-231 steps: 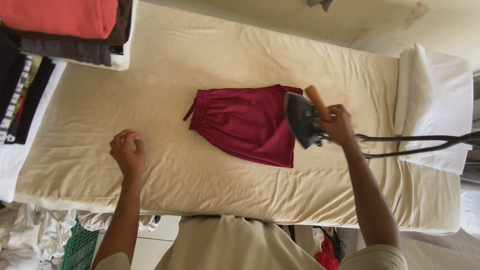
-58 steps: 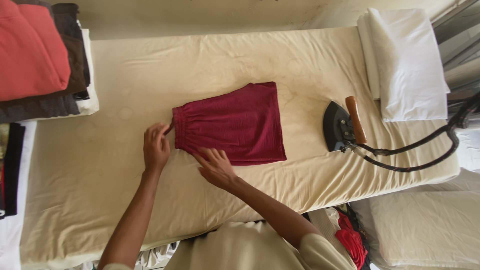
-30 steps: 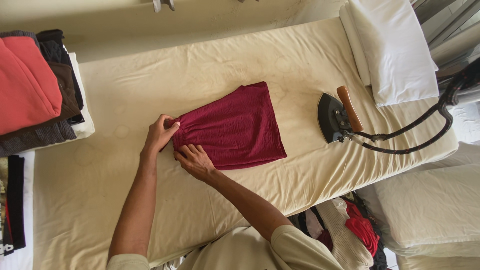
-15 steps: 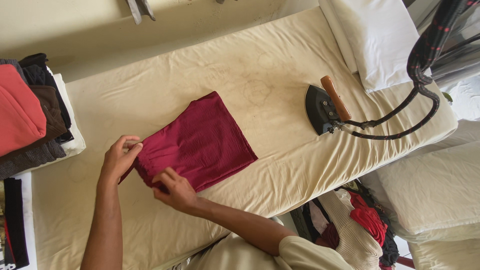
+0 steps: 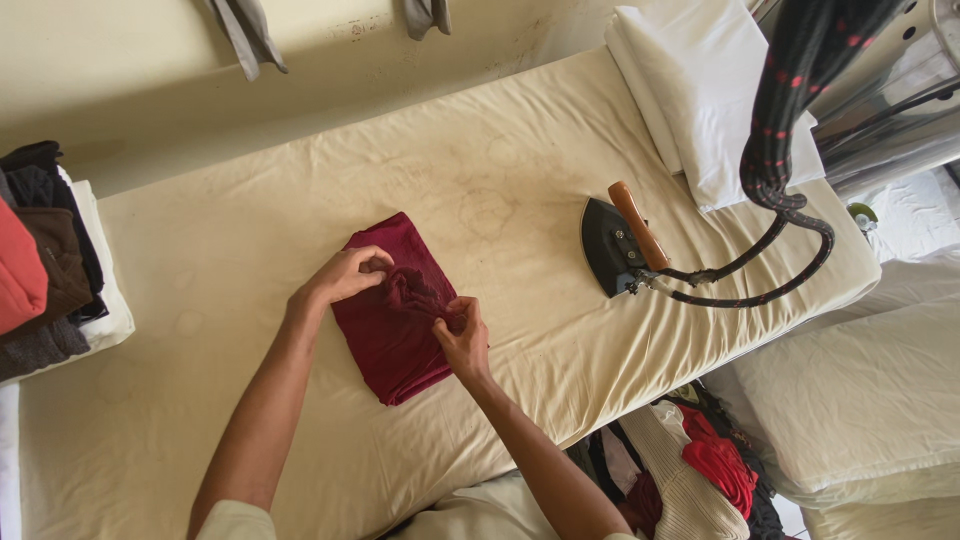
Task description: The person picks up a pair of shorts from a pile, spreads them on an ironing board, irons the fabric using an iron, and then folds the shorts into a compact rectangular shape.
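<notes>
The maroon garment is now folded narrower; gripped by both hands, a loosened grip could let the fold slip open.

A single head-worn camera looks steeply down from above the near long edge of the cream padded ironing table, fairly close, taking in most of its top, the far wall and the right end.
</notes>
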